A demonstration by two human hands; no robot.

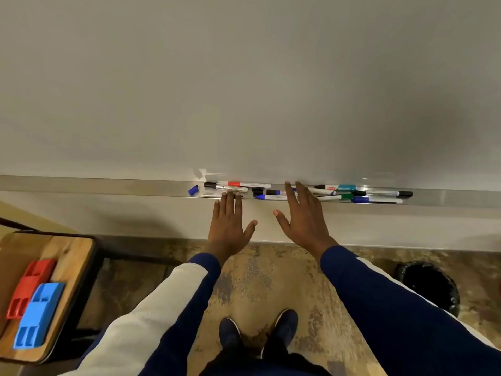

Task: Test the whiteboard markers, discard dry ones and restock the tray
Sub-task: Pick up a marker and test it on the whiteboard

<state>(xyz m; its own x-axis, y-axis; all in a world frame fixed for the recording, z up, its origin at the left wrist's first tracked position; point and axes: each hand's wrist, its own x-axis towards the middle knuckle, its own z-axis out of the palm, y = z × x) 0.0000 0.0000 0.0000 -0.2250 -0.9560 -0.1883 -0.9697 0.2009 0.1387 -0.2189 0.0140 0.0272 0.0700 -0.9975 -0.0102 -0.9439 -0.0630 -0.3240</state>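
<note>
- Left hand (230,226) spread flat, empty, fingertips at the tray (108,185) front edge.
- Right hand (303,218) splayed wide, empty, fingers over the markers (311,192) strewn along the tray.
- Marker labels too small to read.

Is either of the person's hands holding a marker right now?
No: the left hand and right hand are open, fingers spread, over the markers in the tray.

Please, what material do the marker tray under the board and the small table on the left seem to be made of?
The marker tray looks like brushed metal, probably aluminium: grey, with soft glare and dull reflections. The small table seems to have a wooden top, with warm brown grain and a knot visible, inside a dark rim, perhaps metal or plastic; that part is unclear.
</note>
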